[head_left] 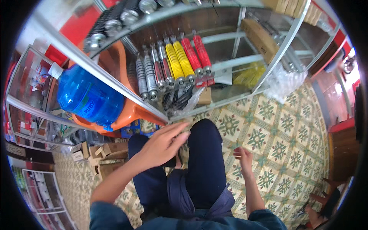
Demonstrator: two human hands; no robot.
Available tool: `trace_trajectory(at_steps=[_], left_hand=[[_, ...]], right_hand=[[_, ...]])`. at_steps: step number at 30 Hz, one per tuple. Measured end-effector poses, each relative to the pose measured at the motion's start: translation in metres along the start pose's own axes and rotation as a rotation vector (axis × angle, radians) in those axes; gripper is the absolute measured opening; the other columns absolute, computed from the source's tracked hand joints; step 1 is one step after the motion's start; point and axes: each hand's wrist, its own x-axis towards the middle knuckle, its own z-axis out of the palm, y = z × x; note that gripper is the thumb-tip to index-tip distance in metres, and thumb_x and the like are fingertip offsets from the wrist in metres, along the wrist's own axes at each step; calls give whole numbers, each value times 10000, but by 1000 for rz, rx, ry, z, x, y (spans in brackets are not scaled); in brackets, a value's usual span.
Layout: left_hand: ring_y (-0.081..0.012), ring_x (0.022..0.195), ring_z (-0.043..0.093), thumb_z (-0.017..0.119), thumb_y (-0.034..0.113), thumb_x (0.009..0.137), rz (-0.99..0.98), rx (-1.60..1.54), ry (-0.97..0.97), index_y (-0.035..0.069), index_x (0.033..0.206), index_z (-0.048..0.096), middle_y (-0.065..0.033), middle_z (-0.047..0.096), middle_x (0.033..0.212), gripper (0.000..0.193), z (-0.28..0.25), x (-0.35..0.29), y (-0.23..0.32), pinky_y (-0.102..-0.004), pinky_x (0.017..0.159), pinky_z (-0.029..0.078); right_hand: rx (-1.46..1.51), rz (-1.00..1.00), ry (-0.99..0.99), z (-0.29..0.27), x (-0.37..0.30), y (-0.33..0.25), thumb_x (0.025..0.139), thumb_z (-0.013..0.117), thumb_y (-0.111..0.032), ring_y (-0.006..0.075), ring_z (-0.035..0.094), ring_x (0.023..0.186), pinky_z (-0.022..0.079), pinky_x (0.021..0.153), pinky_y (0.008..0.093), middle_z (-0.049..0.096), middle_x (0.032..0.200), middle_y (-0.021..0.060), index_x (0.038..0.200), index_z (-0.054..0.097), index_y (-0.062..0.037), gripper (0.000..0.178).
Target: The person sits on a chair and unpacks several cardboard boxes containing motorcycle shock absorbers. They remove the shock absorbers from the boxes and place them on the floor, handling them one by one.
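My left hand [163, 145] hovers over my knees, its fingers stretched out and nothing seen in it. To the right of my knees my right hand [244, 158] hangs over the floor, fingers loosely bent and a little apart, with no object visible in it. Ahead, several shock absorbers stand in a row on a glass display rack [226, 101]: silver-spring ones [145, 78], red-and-silver ones [160, 65], yellow ones [178, 61] and red ones [196, 55]. Neither hand touches them. More black-spring shock absorbers [115, 25] lie on the shelf above.
A large blue water bottle [90, 96] rests on an orange plastic chair [134, 111] at the left. Cardboard boxes [111, 150] lie on the patterned tile floor [264, 134]. Clear plastic bags [285, 82] hang by the rack's right post. Part of another person [316, 216] shows at the lower right.
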Motion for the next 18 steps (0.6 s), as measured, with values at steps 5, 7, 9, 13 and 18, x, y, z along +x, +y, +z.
trace_trajectory(at_steps=[5,7,9,13,18], left_hand=[[-406,1342,590,504,215,1084,-32,47,484,-28,1380,634,-240,631,1417,404,-56,-121,17,-462,1154,418],[-456,1396,519,473,298,1086,283,124,589,2,1426,602,-239,574,1482,470,-38,-141,18,-526,1179,375],[-537,1452,413,438,405,1073,523,302,559,54,1516,510,-260,466,1577,570,-22,-149,6,-629,1205,296],[-418,1485,410,470,358,1093,223,-5,958,15,1490,509,-239,422,1618,526,-25,-149,-36,-497,1231,306],[-227,1294,543,228,623,1118,190,-1464,498,15,1542,410,-163,545,1441,764,-9,-192,1,-339,1135,389]], right_hand=[[-95,-269,-148,80,-57,-104,1099,550,-345,136,671,962,519,874,316,755,1055,70,1154,729,21,411],[76,-414,-387,139,-103,-158,1116,502,-371,201,649,1168,499,1011,356,698,1284,131,1308,658,21,464],[354,-320,-724,200,-170,-197,1125,474,-354,242,563,1340,429,1132,389,579,1476,167,1456,545,31,513],[205,-630,-930,252,-302,-214,1090,509,-235,326,310,1566,276,1246,435,304,1691,207,1570,426,32,556],[-554,-1749,-450,297,-284,-174,1005,470,-348,432,490,1431,328,1205,617,566,1456,283,1405,576,33,563]])
